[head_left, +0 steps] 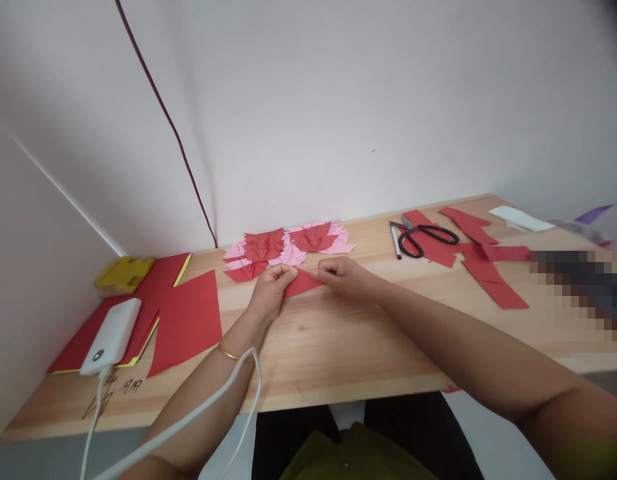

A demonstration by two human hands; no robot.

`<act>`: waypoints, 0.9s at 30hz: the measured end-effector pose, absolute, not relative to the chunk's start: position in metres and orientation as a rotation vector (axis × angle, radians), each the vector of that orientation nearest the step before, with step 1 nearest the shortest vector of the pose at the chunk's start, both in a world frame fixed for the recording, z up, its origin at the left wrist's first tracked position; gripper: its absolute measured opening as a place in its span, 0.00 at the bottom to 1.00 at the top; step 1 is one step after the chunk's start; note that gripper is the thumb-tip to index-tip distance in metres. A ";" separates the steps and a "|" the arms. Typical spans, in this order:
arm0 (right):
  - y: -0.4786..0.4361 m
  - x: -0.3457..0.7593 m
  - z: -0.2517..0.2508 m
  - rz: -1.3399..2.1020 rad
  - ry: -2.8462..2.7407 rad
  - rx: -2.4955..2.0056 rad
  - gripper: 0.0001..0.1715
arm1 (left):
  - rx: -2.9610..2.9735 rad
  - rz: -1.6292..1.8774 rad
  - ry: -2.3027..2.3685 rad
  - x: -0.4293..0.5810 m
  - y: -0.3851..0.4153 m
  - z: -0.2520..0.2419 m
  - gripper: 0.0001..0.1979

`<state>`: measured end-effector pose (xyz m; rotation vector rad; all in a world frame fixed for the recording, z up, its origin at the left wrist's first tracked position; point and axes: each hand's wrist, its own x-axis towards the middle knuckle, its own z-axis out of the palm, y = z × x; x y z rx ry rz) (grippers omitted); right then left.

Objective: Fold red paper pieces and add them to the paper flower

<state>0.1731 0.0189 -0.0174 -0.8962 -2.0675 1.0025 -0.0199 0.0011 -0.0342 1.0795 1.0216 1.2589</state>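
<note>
Between my two hands is a small folded piece of red paper (302, 283), held a little in front of the paper cut-outs. My left hand (273, 287) pinches its left side between thumb and fingers. At its right side, my right hand (343, 275) has its fingers closed on the paper. Just behind them lie several folded red paper pieces (264, 245) with zigzag edges, mixed with pink ones (294, 253) of the same kind. The lower part of the paper hangs close to the wooden table; whether it touches I cannot tell.
Black-handled scissors (413, 237) and a pen (395, 241) lie at the right among red paper scraps (495, 283). On the left are a red sheet (191, 323), a white power bank (112, 337) and a yellow packet (125, 275). A white cable (208, 403) crosses my left forearm.
</note>
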 end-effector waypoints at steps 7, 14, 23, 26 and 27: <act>0.019 0.173 -0.019 0.878 -2.129 -0.841 0.19 | 1.061 1.255 1.021 -0.020 0.001 -0.033 0.09; 0.016 0.170 -0.021 1.019 -2.061 -0.817 0.13 | 1.253 1.251 1.061 -0.020 -0.001 -0.030 0.06; 0.017 0.169 -0.017 0.768 -1.974 -0.850 0.09 | 1.517 1.165 1.146 -0.016 -0.006 -0.024 0.04; 0.020 0.173 -0.015 0.801 -1.887 -0.945 0.11 | 1.449 1.196 1.143 -0.023 -0.001 -0.026 0.03; 0.021 0.174 -0.014 0.827 -1.858 -0.968 0.12 | 1.435 1.206 1.159 -0.025 0.001 -0.026 0.03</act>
